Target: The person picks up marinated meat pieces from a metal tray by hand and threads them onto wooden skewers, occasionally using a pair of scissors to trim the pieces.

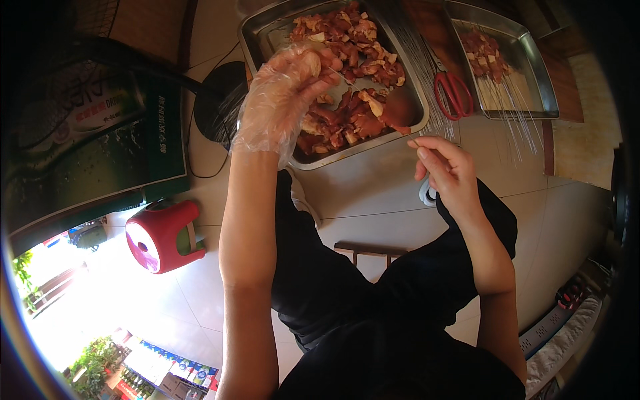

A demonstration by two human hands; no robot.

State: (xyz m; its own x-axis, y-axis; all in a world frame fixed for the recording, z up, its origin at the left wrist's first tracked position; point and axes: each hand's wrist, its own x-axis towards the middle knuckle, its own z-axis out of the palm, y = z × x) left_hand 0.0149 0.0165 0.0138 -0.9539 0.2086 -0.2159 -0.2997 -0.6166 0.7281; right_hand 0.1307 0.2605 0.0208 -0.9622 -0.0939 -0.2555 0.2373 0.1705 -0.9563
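My bare right hand (447,170) pinches the lower end of a thin metal skewer (413,140) between thumb and fingers. Pieces of raw meat (372,106) are threaded on it, just above the near right corner of a metal tray (296,164). A clear plastic glove covers my left hand (287,95), raised over the tray's left side with its fingers curled. The skewer's thin far end reaches towards those fingertips; whether they grip it or some meat is unclear. Cut raw meat chunks (345,30) lie heaped in the tray.
Loose metal skewers (417,60) lie right of the tray, beside red-handled scissors (452,95). A second metal tray (542,95) holds meat-loaded skewers (487,57). A red plastic stool (172,232) stands at left, near a dark green printed box (100,120).
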